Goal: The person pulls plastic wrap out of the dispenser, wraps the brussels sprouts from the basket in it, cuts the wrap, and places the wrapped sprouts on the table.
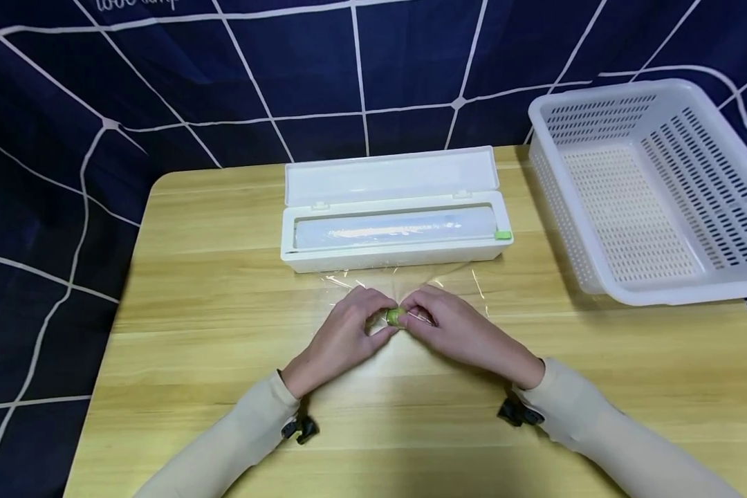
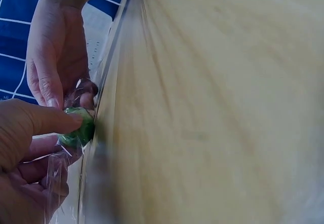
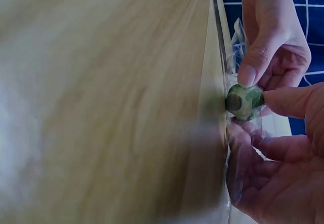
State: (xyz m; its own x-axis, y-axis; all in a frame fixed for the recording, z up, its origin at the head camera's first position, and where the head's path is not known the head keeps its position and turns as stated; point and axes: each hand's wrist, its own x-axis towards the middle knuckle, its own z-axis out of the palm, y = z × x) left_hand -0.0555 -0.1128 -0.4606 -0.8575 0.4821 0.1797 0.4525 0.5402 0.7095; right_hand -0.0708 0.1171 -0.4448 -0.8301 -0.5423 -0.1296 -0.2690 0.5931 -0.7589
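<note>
A small, rounded green piece [image 1: 395, 317], like fruit or vegetable, sits between both hands near the middle of the table; its exact kind I cannot tell. Clear cling film [image 1: 336, 294] surrounds it and spreads out flat towards the film box. From the left side, my left hand [image 1: 348, 325] pinches the green piece, its thumb [image 2: 55, 121] lying across it in the left wrist view. My right hand [image 1: 457, 325] pinches the same piece from the opposite side, a fingertip pressing it in the right wrist view, where the piece [image 3: 245, 103] shows a dark round end.
Behind the hands stands a white cling film box [image 1: 398, 259], lid [image 1: 392, 178] raised, with a film roll [image 1: 395, 228] inside and a green slider [image 1: 503, 235] at its right. A white perforated basket [image 1: 666, 294] is at the right. A dark blue checked cloth [image 1: 311, 69] hangs behind the wooden table [image 1: 199, 290].
</note>
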